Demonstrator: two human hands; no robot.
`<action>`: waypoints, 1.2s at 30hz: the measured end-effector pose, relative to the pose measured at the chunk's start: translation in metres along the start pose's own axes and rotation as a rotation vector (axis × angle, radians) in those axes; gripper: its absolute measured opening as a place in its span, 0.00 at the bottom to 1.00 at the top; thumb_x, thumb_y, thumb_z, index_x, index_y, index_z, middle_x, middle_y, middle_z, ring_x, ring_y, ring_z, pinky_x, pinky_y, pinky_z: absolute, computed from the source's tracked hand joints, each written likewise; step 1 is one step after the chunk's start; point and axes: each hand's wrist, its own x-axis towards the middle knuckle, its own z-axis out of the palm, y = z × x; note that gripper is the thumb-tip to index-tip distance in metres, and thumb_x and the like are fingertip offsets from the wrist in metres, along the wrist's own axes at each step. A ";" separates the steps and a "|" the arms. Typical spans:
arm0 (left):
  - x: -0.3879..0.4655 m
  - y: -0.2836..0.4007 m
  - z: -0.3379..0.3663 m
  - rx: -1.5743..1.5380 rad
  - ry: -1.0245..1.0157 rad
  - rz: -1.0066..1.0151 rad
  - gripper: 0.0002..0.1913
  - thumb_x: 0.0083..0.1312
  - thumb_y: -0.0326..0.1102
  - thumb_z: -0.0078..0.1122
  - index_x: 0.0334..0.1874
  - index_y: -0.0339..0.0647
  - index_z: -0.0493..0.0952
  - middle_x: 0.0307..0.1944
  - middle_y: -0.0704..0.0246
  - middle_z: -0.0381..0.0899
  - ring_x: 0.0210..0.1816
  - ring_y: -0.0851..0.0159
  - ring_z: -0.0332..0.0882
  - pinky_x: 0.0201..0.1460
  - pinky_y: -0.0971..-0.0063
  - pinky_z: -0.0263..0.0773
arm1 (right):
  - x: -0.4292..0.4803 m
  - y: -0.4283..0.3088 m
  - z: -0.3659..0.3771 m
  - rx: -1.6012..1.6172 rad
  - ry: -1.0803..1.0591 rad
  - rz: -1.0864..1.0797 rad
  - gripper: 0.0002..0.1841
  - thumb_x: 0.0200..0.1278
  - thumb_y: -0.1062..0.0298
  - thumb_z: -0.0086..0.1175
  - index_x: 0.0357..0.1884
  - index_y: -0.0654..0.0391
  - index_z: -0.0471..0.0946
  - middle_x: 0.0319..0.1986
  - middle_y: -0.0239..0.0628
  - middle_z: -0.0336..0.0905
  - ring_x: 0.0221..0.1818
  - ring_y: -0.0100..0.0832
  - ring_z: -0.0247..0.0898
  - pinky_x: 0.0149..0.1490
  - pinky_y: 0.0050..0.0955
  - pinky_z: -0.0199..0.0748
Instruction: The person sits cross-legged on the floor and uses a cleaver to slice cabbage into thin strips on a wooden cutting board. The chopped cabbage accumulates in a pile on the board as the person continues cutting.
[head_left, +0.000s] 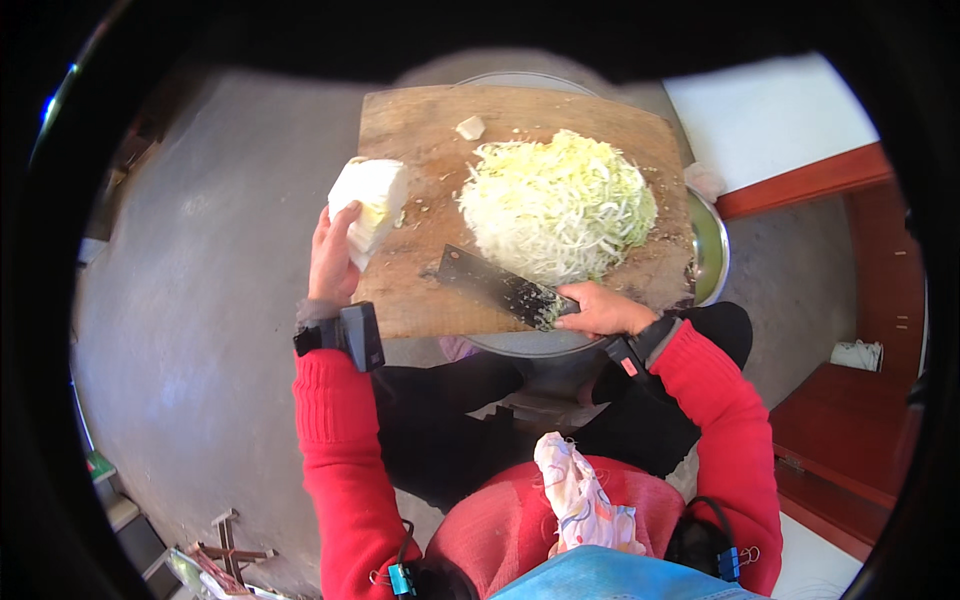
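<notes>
A wooden cutting board (420, 300) lies before me, with a large heap of shredded cabbage (559, 206) on its right half. My left hand (334, 247) grips a pale piece of cabbage (375, 191) at the board's left edge. In my right hand (604, 309) is the handle of a dark cleaver (487, 281), its broad blade pointing left, just below the heap and smeared with cabbage bits. A small whitish chunk (471, 128) sits near the board's far edge. Scraps are scattered on the wood.
A metal basin (721, 255) shows beyond the board's right edge, and a round rim (536, 345) shows under its near edge. Reddish wooden furniture (840, 435) stands at the right. A small wooden frame (229, 547) and bags are at the lower left on the grey floor (202, 300).
</notes>
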 end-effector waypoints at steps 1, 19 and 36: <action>0.000 0.000 0.002 0.010 -0.006 -0.003 0.23 0.69 0.36 0.56 0.63 0.34 0.66 0.55 0.62 0.77 0.52 0.63 0.79 0.54 0.68 0.77 | 0.004 0.002 -0.008 -0.128 0.115 -0.152 0.23 0.58 0.62 0.62 0.51 0.66 0.74 0.20 0.38 0.75 0.19 0.27 0.72 0.27 0.29 0.71; 0.011 -0.030 0.013 0.133 -0.080 -0.087 0.22 0.69 0.33 0.56 0.63 0.36 0.67 0.55 0.62 0.77 0.53 0.62 0.79 0.54 0.67 0.77 | -0.016 0.041 -0.085 -0.387 0.053 -0.188 0.28 0.46 0.61 0.68 0.51 0.62 0.77 0.33 0.48 0.81 0.31 0.41 0.77 0.37 0.38 0.73; -0.025 -0.073 0.020 0.481 -0.084 0.211 0.24 0.60 0.27 0.64 0.59 0.34 0.71 0.54 0.62 0.78 0.52 0.64 0.77 0.55 0.72 0.73 | -0.054 -0.011 -0.056 0.166 0.403 -0.273 0.20 0.60 0.68 0.61 0.54 0.61 0.74 0.24 0.21 0.70 0.19 0.12 0.60 0.24 0.18 0.61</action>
